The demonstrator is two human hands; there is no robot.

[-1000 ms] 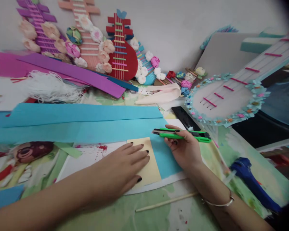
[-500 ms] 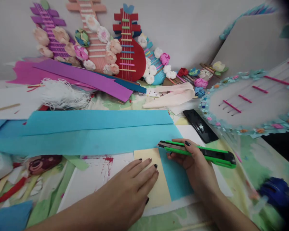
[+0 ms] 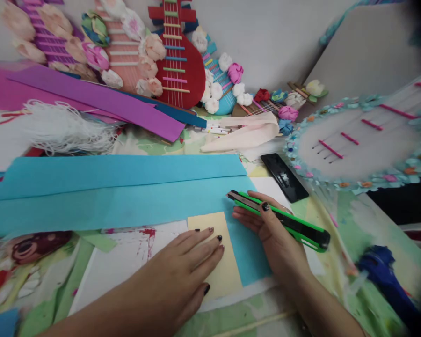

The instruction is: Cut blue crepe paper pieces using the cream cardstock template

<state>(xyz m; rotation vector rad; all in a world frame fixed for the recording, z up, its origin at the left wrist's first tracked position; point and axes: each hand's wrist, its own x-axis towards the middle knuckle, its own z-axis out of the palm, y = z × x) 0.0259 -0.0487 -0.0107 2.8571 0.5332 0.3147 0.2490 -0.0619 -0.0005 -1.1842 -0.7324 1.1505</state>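
My left hand (image 3: 192,262) lies flat with fingers stretched out on a pale yellow card (image 3: 228,262). Beneath that card is a sheet of light blue paper (image 3: 249,252), whose strip shows along the card's right edge. In my right hand (image 3: 277,234) is a green utility knife (image 3: 284,217), held between thumb and fingers. Its blade tip points left, above the blue paper just past the card's upper right corner. A folded blue band (image 3: 126,173) runs across the far part of the blue paper. White boards with red smears (image 3: 147,238) lie under the work.
A black phone (image 3: 284,175) lies beyond my right hand. Purple paper strips (image 3: 101,100) and a white string bundle (image 3: 70,128) are at the back left. Decorated paper instruments, including a red one (image 3: 180,70), lean on the wall. A blue glue gun (image 3: 386,276) sits at right.
The view has shifted slightly, so most things appear further left and higher. The knife's back end has tilted down a little in my right hand. My left hand stays on the card.
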